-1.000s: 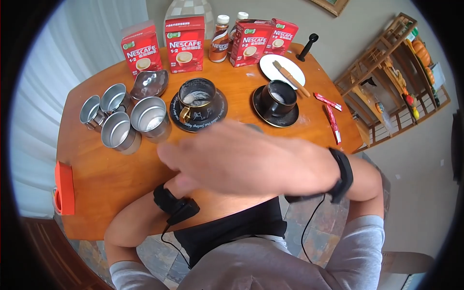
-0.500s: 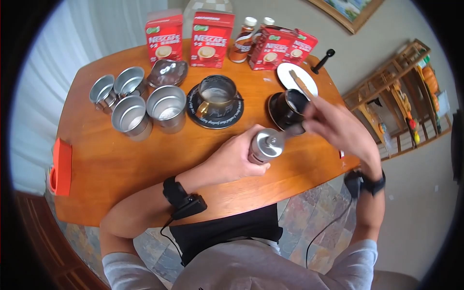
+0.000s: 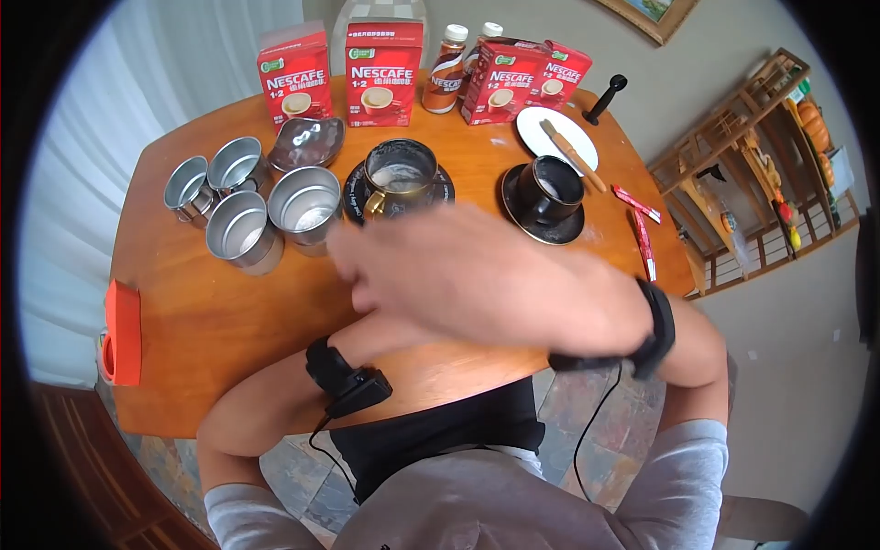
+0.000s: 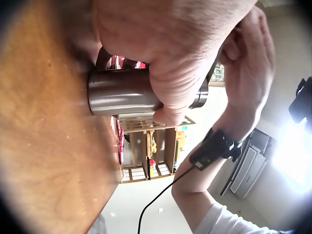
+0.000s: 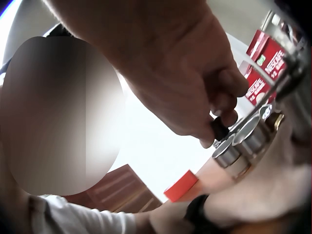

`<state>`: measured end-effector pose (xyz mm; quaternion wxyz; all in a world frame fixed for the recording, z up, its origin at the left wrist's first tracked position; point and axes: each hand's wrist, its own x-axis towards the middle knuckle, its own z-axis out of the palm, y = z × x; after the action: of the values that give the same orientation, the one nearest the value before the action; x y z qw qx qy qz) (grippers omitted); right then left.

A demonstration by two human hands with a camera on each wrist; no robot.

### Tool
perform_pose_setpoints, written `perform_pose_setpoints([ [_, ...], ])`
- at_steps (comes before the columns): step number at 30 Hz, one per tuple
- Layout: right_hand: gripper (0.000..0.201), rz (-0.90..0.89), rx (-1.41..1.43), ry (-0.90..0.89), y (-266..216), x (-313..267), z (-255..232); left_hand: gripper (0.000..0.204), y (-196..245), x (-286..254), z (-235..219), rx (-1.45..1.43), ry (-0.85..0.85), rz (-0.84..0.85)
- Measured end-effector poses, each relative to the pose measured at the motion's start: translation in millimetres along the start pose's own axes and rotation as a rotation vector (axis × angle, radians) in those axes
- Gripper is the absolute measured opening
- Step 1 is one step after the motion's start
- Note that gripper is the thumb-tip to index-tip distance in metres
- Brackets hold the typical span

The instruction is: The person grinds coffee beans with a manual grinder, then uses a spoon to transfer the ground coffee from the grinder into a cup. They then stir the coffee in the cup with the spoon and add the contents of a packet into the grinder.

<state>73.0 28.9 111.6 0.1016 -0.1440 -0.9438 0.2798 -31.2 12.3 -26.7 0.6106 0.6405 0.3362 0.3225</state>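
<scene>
My left hand (image 4: 170, 53) grips the dark cylindrical body of a hand coffee grinder (image 4: 122, 92), which stands upright close over the tabletop. In the head view my right hand (image 3: 477, 275) reaches across in front and hides the grinder and most of the left hand. The right wrist view shows the right fingers pinching a black knob (image 5: 220, 128) at the end of the grinder's metal crank arm (image 5: 251, 118). Beyond the hands sit a black cup with a gold handle (image 3: 401, 174) and a smaller black cup (image 3: 550, 190), each on a dark saucer.
Several metal cups (image 3: 243, 229) and a dark glossy dish (image 3: 308, 144) stand left on the wooden table (image 3: 183, 321). Red Nescafe boxes (image 3: 383, 78) and bottles (image 3: 445, 73) line the back. At right are a white plate (image 3: 532, 128) with a brush (image 3: 573, 154) and red sachets (image 3: 643, 243).
My right hand swung out to the right, uncovering the grinder's top, then came back left across it with the crank knob. My left hand has kept its grip on the grinder.
</scene>
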Motion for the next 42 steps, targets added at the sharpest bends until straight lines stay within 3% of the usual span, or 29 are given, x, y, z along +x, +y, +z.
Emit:
perform_pose_setpoints([
  [2,0.023,0.069,-0.277,0.044,29.8,23.3,-12.2,0.049,7.0,-4.8,-1.1,0.092,-0.007,-0.023],
  [4,0.017,0.139,-0.314,0.090,48.4,13.8,-36.2,0.056,4.6,-4.1,1.9,0.104,0.128,0.144],
  [6,0.017,0.177,-0.357,0.178,79.2,-9.2,-51.0,0.057,5.3,-2.6,1.7,0.053,0.119,0.137],
  [7,0.019,0.418,-0.370,0.119,80.9,-23.8,-61.2,0.056,6.7,-2.6,1.2,0.063,0.113,0.120],
  [8,0.020,0.340,-0.327,0.191,88.9,-46.8,-65.7,0.055,7.6,-2.5,0.5,0.073,0.109,0.102],
  [13,0.018,0.743,-0.132,0.133,31.6,-129.6,-68.6,0.052,-3.1,1.6,3.4,0.067,0.169,0.256],
  [15,0.023,0.893,-0.160,-0.064,-10.8,-137.2,-66.2,0.053,-3.2,0.8,2.5,0.048,0.164,0.228],
  [17,0.026,0.649,-0.135,-0.152,-34.5,-149.2,-50.9,0.053,-4.0,1.1,3.7,0.045,0.162,0.235],
  [19,0.024,0.332,-0.106,-0.283,-47.0,-135.6,-33.5,0.053,-0.3,-0.8,2.9,0.077,0.150,0.206],
  [20,0.022,0.257,-0.132,-0.284,-55.8,-120.9,-23.6,0.053,1.7,-0.7,2.7,0.096,0.146,0.192],
  [21,0.021,0.158,-0.221,-0.182,-55.8,-108.8,-7.2,0.053,0.0,-0.6,4.9,0.060,0.177,0.185],
  [23,0.024,-0.013,-0.259,-0.021,-47.3,-52.4,7.2,0.053,-9.3,4.0,-1.4,-0.400,0.058,-0.034],
  [25,0.026,-0.013,-0.157,-0.008,-19.3,-14.5,7.7,0.053,-9.0,4.3,-5.4,-0.452,0.006,-0.101],
  [26,0.026,-0.012,-0.129,0.043,-2.1,1.5,7.0,0.054,-4.4,2.5,-5.2,-0.275,0.008,-0.056],
  [28,0.025,0.042,-0.397,0.107,37.6,22.0,-5.7,0.055,1.3,-1.3,-1.7,0.072,0.011,0.035],
  [29,0.021,0.059,-0.368,0.077,47.7,18.0,-26.0,0.057,-0.8,-1.1,3.3,0.100,0.176,0.222],
  [30,0.019,0.239,-0.362,0.056,52.1,15.1,-40.2,0.060,9.8,-3.7,-0.4,0.027,0.093,0.080],
  [31,0.020,0.255,-0.327,0.097,73.5,5.0,-48.7,0.058,9.1,-3.3,0.0,0.037,0.112,0.106],
  [32,0.020,0.384,-0.252,0.123,71.5,-8.2,-57.2,0.056,8.1,-2.8,0.8,0.046,0.133,0.131],
  [34,0.021,0.405,-0.280,0.204,85.8,-51.2,-66.9,0.056,1.2,-0.3,0.6,0.080,0.138,0.180],
  [37,0.019,0.646,-0.039,0.240,68.9,-112.3,-67.5,0.054,-0.8,1.8,1.2,0.085,0.144,0.203],
  [39,0.020,0.659,-0.058,0.246,45.1,-141.0,-57.0,0.052,2.0,-0.3,0.6,0.067,0.139,0.178],
  [41,0.021,0.808,-0.136,0.068,-0.7,-148.0,-54.9,0.051,9.2,-3.3,-0.3,0.045,0.116,0.132],
  [42,0.020,0.679,-0.125,-0.011,-16.9,-151.6,-49.2,0.050,9.2,-3.6,0.4,0.056,0.125,0.143],
])
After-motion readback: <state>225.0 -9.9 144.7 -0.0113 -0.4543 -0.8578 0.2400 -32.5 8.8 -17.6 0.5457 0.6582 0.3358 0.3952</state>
